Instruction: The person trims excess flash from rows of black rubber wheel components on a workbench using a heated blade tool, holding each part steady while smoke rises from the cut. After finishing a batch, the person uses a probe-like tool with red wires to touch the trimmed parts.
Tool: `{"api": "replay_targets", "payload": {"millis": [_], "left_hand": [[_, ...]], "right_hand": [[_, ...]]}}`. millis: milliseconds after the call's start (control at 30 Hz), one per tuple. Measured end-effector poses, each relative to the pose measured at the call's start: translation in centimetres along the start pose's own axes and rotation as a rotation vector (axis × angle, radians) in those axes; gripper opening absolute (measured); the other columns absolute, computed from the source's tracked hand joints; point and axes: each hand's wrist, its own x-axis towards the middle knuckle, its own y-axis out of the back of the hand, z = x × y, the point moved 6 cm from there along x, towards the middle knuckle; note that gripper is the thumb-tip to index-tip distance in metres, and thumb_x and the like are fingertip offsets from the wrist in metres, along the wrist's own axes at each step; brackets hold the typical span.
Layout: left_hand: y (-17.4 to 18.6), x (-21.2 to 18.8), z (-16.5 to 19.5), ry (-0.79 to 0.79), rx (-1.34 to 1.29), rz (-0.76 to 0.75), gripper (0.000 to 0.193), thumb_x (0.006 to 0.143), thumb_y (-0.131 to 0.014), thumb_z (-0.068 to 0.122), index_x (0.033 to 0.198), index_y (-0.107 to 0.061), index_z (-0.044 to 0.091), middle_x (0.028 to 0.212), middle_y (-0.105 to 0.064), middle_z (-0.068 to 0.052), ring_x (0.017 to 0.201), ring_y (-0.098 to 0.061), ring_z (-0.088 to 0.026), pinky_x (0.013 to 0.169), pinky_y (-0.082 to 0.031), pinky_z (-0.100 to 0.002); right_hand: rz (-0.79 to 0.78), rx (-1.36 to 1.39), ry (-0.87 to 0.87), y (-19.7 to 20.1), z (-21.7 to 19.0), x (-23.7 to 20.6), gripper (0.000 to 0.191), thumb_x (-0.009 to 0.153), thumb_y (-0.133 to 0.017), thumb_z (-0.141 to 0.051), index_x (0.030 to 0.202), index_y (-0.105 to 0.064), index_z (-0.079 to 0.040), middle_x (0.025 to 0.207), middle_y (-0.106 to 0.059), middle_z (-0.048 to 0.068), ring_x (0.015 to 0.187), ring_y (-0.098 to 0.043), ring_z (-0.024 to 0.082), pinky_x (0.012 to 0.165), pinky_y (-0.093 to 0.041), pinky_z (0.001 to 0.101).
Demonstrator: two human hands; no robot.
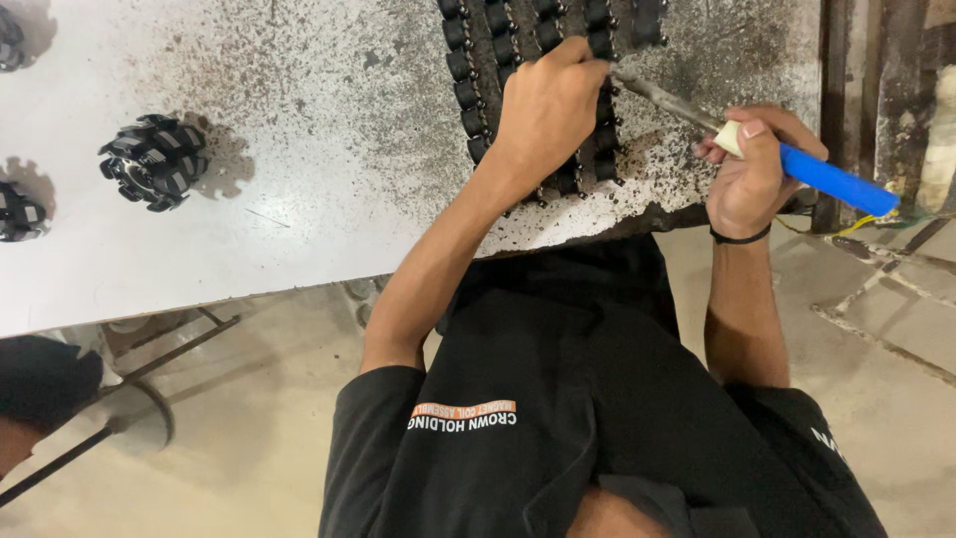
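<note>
Black coils stand in close rows on a flat frame at the near right part of the white worktop, where the surface is speckled with dark grime. The left hand rests on top of these rows, fingers curled down and bunched together, its fingertips pressed at the right edge of the frame just where the tool tip meets it. Whether those fingers pinch anything small cannot be told.

The right hand is closed tight around a soldering iron with a blue handle, a pale collar and a thin metal shaft. The handle sticks out to the right past the worktop edge, with a yellow wire trailing from its end, while the shaft slants up and left until its tip touches the coils right beside the left fingertips. A dark band circles the right wrist.

Further left on the worktop, well apart from the hands, sits a round black part with ribbed segments around it, and two similar parts are cut off by the left border. Below the worktop edge are the person's black shirt and a bare concrete floor.
</note>
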Motion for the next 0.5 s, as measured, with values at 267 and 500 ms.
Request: {"api": "replay_targets", "payload": {"millis": [267,500], "left_hand": [[0.3,0.0,0.0,-0.034,-0.027,0.034,0.007,0.086,-0.068,0.005,0.089,-0.074,0.006,0.094,-0.067,-0.007,0.073,-0.071,-0.034,0.063,-0.058,-0.044],[-0.5,0.8,0.0,-0.023,0.043,-0.023,0.003,0.086,-0.067,0.006,0.088,-0.07,0.004,0.092,-0.067,-0.014,0.072,-0.07,-0.038,0.063,-0.058,-0.048]], "right_hand": [[-0.033,-0.008,0.005,-0.5,-0.2,0.1,0.026,0.104,-0.067,-0.017,0.107,-0.068,0.009,0.094,-0.065,0.018,0.063,-0.057,0.023,0.066,-0.058,0.0393],[-0.105,0.008,0.006,0.0,-0.8,0.4,0.02,0.106,-0.068,-0.013,0.114,-0.065,0.005,0.099,-0.066,0.019,0.071,-0.059,0.025,0.07,-0.059,0.0399]]}}
